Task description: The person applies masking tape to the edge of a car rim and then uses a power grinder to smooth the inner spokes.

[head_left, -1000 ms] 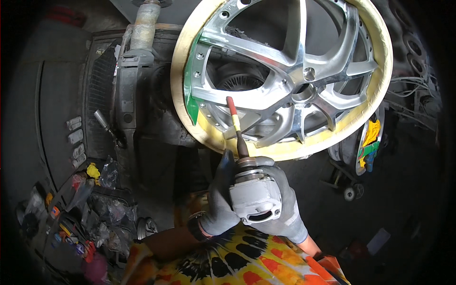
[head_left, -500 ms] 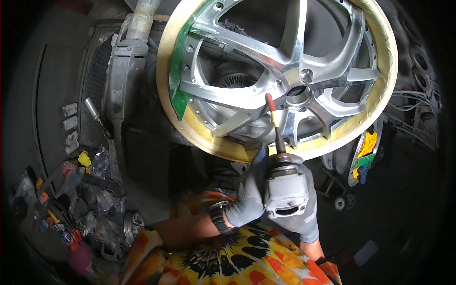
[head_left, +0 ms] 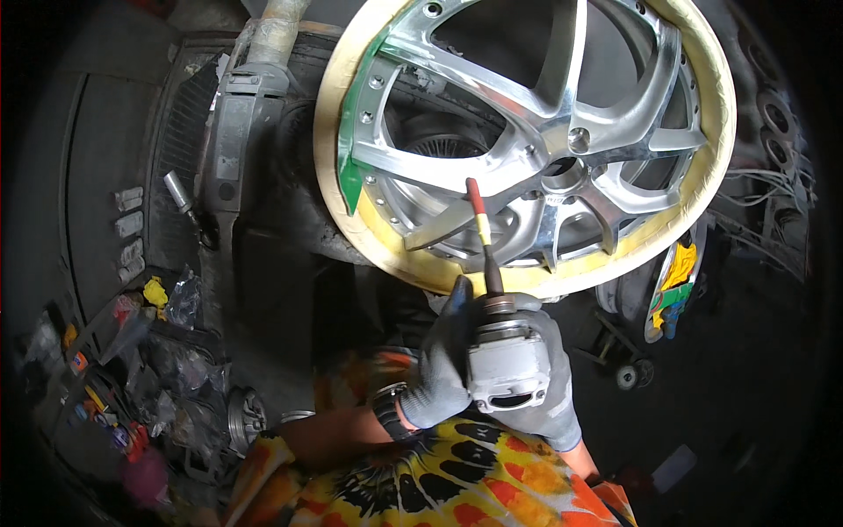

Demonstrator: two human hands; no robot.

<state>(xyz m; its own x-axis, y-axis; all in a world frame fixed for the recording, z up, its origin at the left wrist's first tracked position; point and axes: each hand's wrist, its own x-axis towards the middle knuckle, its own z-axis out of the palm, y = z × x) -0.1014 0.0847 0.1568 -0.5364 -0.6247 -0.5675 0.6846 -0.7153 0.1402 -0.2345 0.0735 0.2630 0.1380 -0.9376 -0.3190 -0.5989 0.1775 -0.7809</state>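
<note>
A silver alloy wheel rim [head_left: 474,171] with several spokes stands tilted in front of me. Yellow masking tape [head_left: 329,123] covers its outer edge, and a green strip [head_left: 349,132] lies along the left side. Between my hands is a grey power grinder [head_left: 509,364] with a long shaft and a red-and-yellow tapered tip [head_left: 477,206]. The tip lies over the lower left spoke; whether it touches the metal I cannot tell. My left hand [head_left: 443,369], in a grey glove, grips the grinder's left side with the thumb up. My gloved right hand [head_left: 555,386] wraps its right side, fingers partly hidden.
A dusty grey machine column [head_left: 233,149] rises left of the wheel. Plastic bags and clutter [head_left: 184,373] lie at the lower left, beside another small wheel [head_left: 246,422]. At the right are a caster [head_left: 627,377] and a rim holding coloured cloths [head_left: 678,268].
Both hands have moved the grinder left and slightly down. Its tip has shifted away from the hub, outward along the spoke. The wheel sits a little farther right in view.
</note>
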